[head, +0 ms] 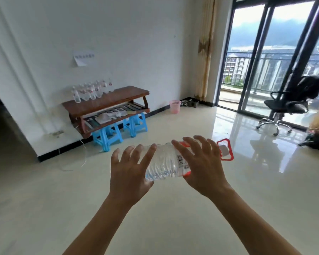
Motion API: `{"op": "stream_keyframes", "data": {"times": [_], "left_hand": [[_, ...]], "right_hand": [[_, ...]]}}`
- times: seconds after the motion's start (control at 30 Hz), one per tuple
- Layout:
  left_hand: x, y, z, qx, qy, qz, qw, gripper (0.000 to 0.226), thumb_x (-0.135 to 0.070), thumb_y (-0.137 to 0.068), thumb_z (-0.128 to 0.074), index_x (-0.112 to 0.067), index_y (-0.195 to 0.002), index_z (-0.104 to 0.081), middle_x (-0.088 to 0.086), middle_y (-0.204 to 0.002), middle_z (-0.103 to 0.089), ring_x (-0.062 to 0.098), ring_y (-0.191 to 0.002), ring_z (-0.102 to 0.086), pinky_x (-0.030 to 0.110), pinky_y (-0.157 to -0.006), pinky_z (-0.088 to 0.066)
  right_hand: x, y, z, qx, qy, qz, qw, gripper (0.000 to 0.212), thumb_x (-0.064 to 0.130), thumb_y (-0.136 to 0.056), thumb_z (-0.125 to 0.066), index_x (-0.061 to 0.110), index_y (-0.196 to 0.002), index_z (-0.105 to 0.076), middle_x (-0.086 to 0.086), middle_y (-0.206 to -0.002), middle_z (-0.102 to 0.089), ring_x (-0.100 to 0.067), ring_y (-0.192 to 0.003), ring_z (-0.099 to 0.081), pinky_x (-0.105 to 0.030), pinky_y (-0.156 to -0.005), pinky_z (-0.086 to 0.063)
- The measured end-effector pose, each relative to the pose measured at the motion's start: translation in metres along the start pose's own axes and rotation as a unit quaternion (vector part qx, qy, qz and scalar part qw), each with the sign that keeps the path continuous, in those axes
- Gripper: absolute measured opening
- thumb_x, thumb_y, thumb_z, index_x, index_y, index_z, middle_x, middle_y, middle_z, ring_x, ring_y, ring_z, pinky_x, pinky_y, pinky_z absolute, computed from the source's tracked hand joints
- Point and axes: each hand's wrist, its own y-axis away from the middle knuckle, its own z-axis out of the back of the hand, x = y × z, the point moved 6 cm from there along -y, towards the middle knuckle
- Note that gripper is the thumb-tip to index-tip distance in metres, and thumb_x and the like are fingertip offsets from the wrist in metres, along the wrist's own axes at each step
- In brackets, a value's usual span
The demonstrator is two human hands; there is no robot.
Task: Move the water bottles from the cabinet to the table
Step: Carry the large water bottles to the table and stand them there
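Note:
A large clear water bottle [164, 163] with a red carry handle and white cap lies sideways in the air in front of me. My left hand [129, 170] supports its base end with fingers spread. My right hand [201, 162] grips the labelled end near the neck. Across the room a brown wooden table [107, 102] stands against the white wall, with several small water bottles [89, 91] lined up along its back left part. No cabinet is in view.
Blue plastic stools [118, 133] prop the table up. A pink bin [175, 106] sits by the wall. A black office chair [287, 105] stands near the glass balcony doors [265, 57]. A white cable [83, 155] trails on the glossy tile floor.

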Motion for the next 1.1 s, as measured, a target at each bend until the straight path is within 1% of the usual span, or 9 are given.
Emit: {"op": "stream_keyframes", "data": {"times": [0.2, 0.3, 0.37, 0.47, 0.63, 0.8, 0.87, 0.93, 1.1], "left_hand": [[0.131, -0.057, -0.089, 0.032, -0.047, 0.092, 0.994, 0.114, -0.051, -0.046, -0.094, -0.024, -0.146, -0.046, 0.014, -0.131, -0.061, 0.037, -0.119, -0.059, 0.060, -0.100, -0.040], [0.183, -0.096, -0.128, 0.030, -0.043, 0.110, 0.993, 0.109, -0.047, -0.047, -0.095, -0.023, -0.144, -0.050, 0.014, -0.128, -0.063, 0.036, -0.116, -0.060, 0.059, -0.098, -0.042], [0.209, -0.125, -0.150, 0.023, -0.041, 0.104, 0.993, 0.111, -0.047, -0.047, -0.096, -0.024, -0.144, -0.047, 0.013, -0.128, -0.062, 0.036, -0.116, -0.060, 0.060, -0.097, -0.043], [0.241, -0.181, -0.187, 0.012, -0.035, 0.105, 0.994, 0.114, -0.044, -0.046, -0.096, -0.025, -0.144, -0.042, 0.014, -0.128, -0.062, 0.036, -0.118, -0.059, 0.061, -0.099, -0.041], [0.279, -0.274, -0.267, 0.016, -0.032, 0.082, 0.996, 0.114, -0.045, -0.048, -0.096, -0.024, -0.146, -0.042, 0.013, -0.130, -0.059, 0.035, -0.120, -0.057, 0.062, -0.101, -0.038], [0.314, -0.372, -0.362, 0.035, -0.061, 0.066, 0.995, 0.115, -0.044, -0.046, -0.096, -0.026, -0.146, -0.042, 0.011, -0.127, -0.061, 0.034, -0.116, -0.059, 0.061, -0.098, -0.041], [0.328, -0.409, -0.392, 0.054, -0.062, 0.073, 0.994, 0.115, -0.047, -0.046, -0.095, -0.025, -0.145, -0.042, 0.011, -0.126, -0.061, 0.034, -0.115, -0.060, 0.061, -0.097, -0.043], [0.346, -0.443, -0.418, 0.071, -0.069, 0.071, 0.993, 0.114, -0.051, -0.048, -0.094, -0.025, -0.146, -0.041, 0.011, -0.127, -0.060, 0.033, -0.116, -0.058, 0.060, -0.096, -0.044], [0.423, -0.527, -0.467, 0.048, -0.093, 0.121, 0.987, 0.109, -0.049, -0.053, -0.092, -0.025, -0.146, -0.042, 0.011, -0.132, -0.057, 0.033, -0.120, -0.054, 0.060, -0.099, -0.042]], "right_hand": [[0.031, -0.138, -0.142, 0.021, -0.051, 0.068, 0.996, 0.109, 0.039, -0.054, -0.098, 0.035, -0.147, -0.041, -0.007, -0.145, -0.049, -0.037, -0.132, -0.044, -0.064, -0.110, -0.033], [0.036, -0.197, -0.200, 0.026, -0.069, 0.084, 0.994, 0.107, 0.038, -0.054, -0.098, 0.034, -0.146, -0.042, -0.007, -0.143, -0.048, -0.037, -0.131, -0.045, -0.065, -0.107, -0.039], [0.032, -0.232, -0.227, 0.026, -0.066, 0.082, 0.994, 0.106, 0.037, -0.055, -0.098, 0.034, -0.145, -0.042, -0.007, -0.142, -0.049, -0.037, -0.130, -0.045, -0.065, -0.107, -0.039], [0.015, -0.286, -0.267, 0.020, -0.060, 0.073, 0.995, 0.103, 0.037, -0.058, -0.096, 0.034, -0.145, -0.042, -0.008, -0.144, -0.048, -0.038, -0.132, -0.044, -0.064, -0.108, -0.036], [-0.035, -0.362, -0.349, 0.020, -0.053, 0.053, 0.997, 0.103, 0.039, -0.059, -0.096, 0.033, -0.147, -0.042, -0.009, -0.146, -0.045, -0.039, -0.134, -0.042, -0.065, -0.111, -0.030], [-0.093, -0.437, -0.450, 0.017, -0.071, 0.035, 0.997, 0.109, 0.039, -0.055, -0.098, 0.034, -0.147, -0.040, -0.009, -0.143, -0.048, -0.039, -0.133, -0.044, -0.067, -0.109, -0.035], [-0.114, -0.472, -0.486, 0.043, -0.083, 0.026, 0.995, 0.109, 0.038, -0.055, -0.098, 0.034, -0.147, -0.040, -0.009, -0.143, -0.048, -0.040, -0.133, -0.045, -0.068, -0.109, -0.035], [-0.130, -0.507, -0.520, 0.053, -0.097, 0.028, 0.993, 0.109, 0.038, -0.053, -0.099, 0.034, -0.146, -0.041, -0.009, -0.143, -0.049, -0.040, -0.132, -0.045, -0.068, -0.108, -0.036], [-0.141, -0.631, -0.594, 0.050, -0.130, 0.084, 0.987, 0.109, 0.035, -0.051, -0.100, 0.032, -0.145, -0.045, -0.011, -0.142, -0.049, -0.039, -0.132, -0.044, -0.066, -0.109, -0.035]]}}
